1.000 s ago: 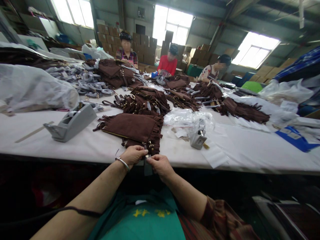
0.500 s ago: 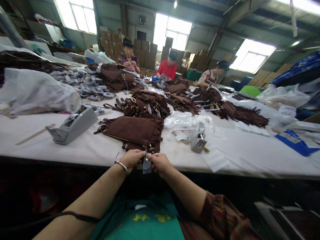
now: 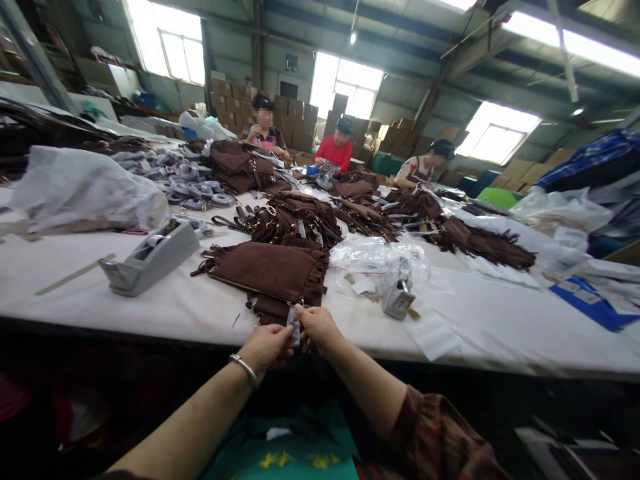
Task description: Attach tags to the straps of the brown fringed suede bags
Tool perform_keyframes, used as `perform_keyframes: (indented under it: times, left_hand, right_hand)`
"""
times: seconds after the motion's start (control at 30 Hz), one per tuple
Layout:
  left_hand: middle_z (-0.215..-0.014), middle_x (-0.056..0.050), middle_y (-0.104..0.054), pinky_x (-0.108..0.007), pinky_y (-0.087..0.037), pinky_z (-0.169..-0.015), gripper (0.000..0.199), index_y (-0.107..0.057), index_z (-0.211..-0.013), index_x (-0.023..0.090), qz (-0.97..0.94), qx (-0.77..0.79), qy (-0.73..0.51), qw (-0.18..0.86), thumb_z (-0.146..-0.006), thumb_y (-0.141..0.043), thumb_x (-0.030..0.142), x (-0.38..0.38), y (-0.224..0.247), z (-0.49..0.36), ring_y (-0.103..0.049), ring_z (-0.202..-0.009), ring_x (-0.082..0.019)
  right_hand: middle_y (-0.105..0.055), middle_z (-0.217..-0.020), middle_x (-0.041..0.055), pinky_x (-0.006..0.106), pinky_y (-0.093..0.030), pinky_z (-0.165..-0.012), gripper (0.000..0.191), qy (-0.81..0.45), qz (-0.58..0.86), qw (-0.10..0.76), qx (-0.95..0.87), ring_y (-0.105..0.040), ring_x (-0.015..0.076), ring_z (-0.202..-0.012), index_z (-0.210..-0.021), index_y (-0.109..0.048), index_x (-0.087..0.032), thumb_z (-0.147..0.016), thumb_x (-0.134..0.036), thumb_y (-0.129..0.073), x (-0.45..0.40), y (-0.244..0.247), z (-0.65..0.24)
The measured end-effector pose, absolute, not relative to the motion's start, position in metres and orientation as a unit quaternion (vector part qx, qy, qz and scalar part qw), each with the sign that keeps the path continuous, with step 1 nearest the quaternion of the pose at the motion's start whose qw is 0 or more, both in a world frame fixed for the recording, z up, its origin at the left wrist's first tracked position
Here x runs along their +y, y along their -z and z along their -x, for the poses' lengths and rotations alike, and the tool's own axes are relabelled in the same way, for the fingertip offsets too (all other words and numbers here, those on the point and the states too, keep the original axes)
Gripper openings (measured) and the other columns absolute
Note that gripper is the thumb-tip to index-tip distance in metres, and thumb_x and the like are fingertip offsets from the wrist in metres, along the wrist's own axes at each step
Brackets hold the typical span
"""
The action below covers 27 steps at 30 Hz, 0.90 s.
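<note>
A dark brown fringed bag (image 3: 263, 267) lies on the white table in front of me, its zip edge toward me. A smaller brown flap or pouch (image 3: 270, 307) hangs from its near side at the table edge. Between my hands is a small translucent plastic sleeve (image 3: 294, 325) at the bag's zip end. My left hand (image 3: 269, 348) pinches the sleeve's lower left side. With thumb and forefinger, my right hand (image 3: 316, 327) grips its upper right side. Whatever sits inside the sleeve is too small to make out.
A grey tape dispenser (image 3: 150, 260) stands at left, a smaller one (image 3: 399, 297) at right beside crumpled clear plastic (image 3: 377, 257). More brown bags (image 3: 295, 217) are heaped behind. Wrapped straps (image 3: 190, 180) pile at far left. Several people sit across the table, including one in red (image 3: 334, 155).
My left hand has moved down, and its pinch is now lower on the sleeve. The smaller brown part shows more at the table edge. The view has tilted up slightly.
</note>
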State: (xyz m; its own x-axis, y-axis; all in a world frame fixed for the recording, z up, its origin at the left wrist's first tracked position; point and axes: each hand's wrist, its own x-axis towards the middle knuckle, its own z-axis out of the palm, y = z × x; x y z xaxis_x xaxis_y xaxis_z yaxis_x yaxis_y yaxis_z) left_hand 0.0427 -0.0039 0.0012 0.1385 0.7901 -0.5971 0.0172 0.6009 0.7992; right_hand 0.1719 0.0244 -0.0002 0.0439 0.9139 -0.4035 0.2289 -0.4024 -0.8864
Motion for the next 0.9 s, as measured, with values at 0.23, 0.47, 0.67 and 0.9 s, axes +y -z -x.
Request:
perform_keyframes:
  times: [0.23, 0.47, 0.67, 0.9]
  left_hand:
    - [-0.074, -0.005, -0.067, -0.022, -0.046, -0.046, 0.028, -0.060, -0.082, 0.015, -0.317, 0.615, -0.318, 0.648, -0.080, -0.063, 0.043, -0.017, 0.006, -0.052, -0.063, -0.054, -0.013]
    - [-0.078, -0.007, -0.069, -0.021, -0.047, -0.044, 0.022, -0.061, -0.084, 0.014, -0.312, 0.627, -0.334, 0.630, -0.083, -0.060, 0.036, -0.018, 0.005, -0.058, -0.067, -0.057, -0.015]
    - [-0.083, -0.009, -0.070, -0.023, -0.049, -0.047, 0.024, -0.062, -0.087, 0.014, -0.307, 0.627, -0.344, 0.628, -0.086, -0.055, 0.037, -0.013, 0.003, -0.058, -0.069, -0.061, -0.017]
    - [-0.084, -0.011, -0.071, -0.022, -0.047, -0.047, 0.026, -0.061, -0.090, 0.014, -0.353, 0.639, -0.322, 0.603, -0.085, -0.053, 0.038, -0.002, 0.003, -0.050, -0.068, -0.062, -0.017]
  right_hand:
    - [-0.046, -0.041, -0.0063, 0.017, -0.024, -0.031, 0.027, -0.557, 0.640, 0.328, -0.415, -0.039, 0.0072, -0.030, -0.065, -0.052, -0.018, -0.082, -0.039, -0.056, 0.002, 0.008, -0.174]
    - [-0.046, -0.041, -0.0055, 0.019, -0.029, -0.040, 0.021, -0.461, 0.659, 0.351, -0.480, -0.041, 0.0072, -0.040, -0.059, -0.059, -0.015, -0.075, -0.028, -0.060, 0.013, 0.017, -0.175]
    - [-0.049, -0.044, -0.0045, 0.019, -0.029, -0.039, 0.021, -0.443, 0.668, 0.327, -0.501, -0.044, 0.0075, -0.040, -0.058, -0.060, -0.014, -0.077, -0.024, -0.059, 0.022, 0.014, -0.174]
    - [-0.045, -0.037, -0.0055, 0.018, -0.029, -0.034, 0.024, -0.472, 0.672, 0.310, -0.480, -0.041, 0.0078, -0.033, -0.057, -0.057, -0.016, -0.080, -0.022, -0.057, 0.017, 0.004, -0.173]
